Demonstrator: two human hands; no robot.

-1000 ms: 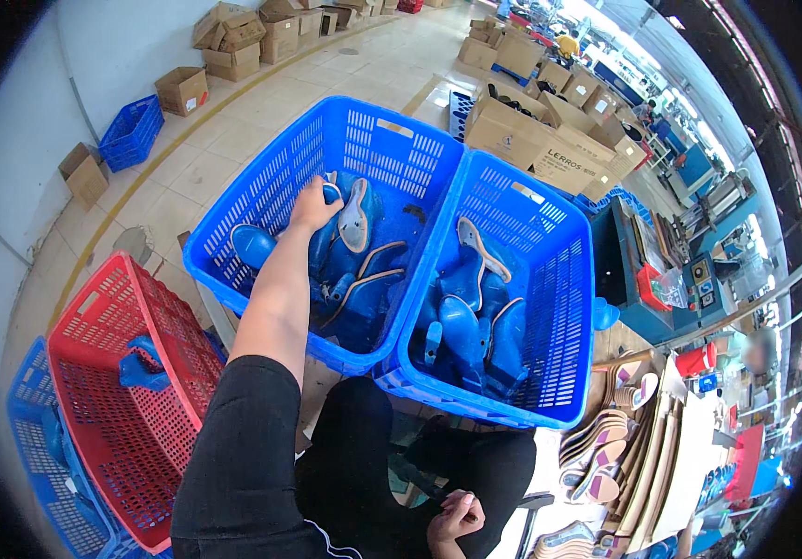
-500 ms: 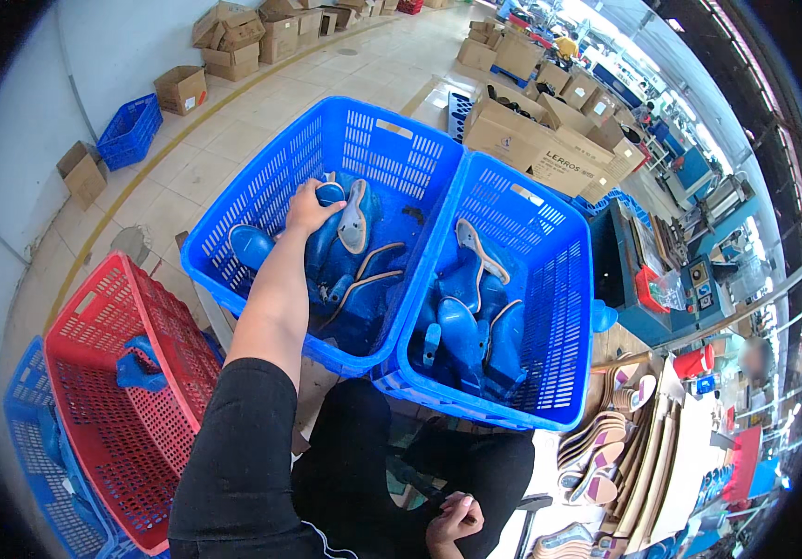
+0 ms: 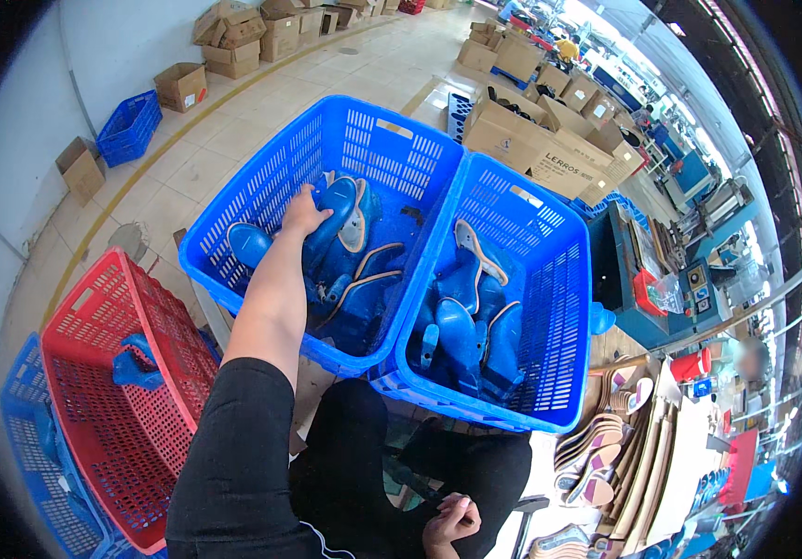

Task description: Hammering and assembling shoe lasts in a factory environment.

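R hand: (image 3: 452, 522) low at bottom edge, by the lap, fingers curled into a loose fist; nothing seen in it, palm side hidden, so can't tell if it holds anything.
Lap: black trousers, black sleeve on L arm; L upper arm cut off by lower edge.
Red crate: (image 3: 94, 321) on person's left, near-empty, one blue plastic piece (image 3: 134, 365) inside; a blue crate (image 3: 24, 456) under/behind it, partly cut by dark rim.
Insole stack: (image 3: 606, 438) lower right, on a board; edges blurred, count unclear.
L hand: (image 3: 303, 212) reached fwd into left blue crate (image 3: 261, 186), fingers closed over a blue shoe last (image 3: 334, 219); fingertips hidden behind the last.
Shoe last: lies atop the pile in left crate, toward far-mid, touching a tan-edged insole (image 3: 356, 231).
Pile: more blue lasts + insoles beneath, overlapping; hard to separate.
Right blue crate: (image 3: 559, 279) touching left crate side by side, holds blue lasts (image 3: 462, 321) + insoles.
Far: cardboard boxes (image 3: 550, 140) beyond crates, more boxes (image 3: 233, 33) by wall, small blue crate (image 3: 129, 126) on floor; machines at right, distorted by rim.
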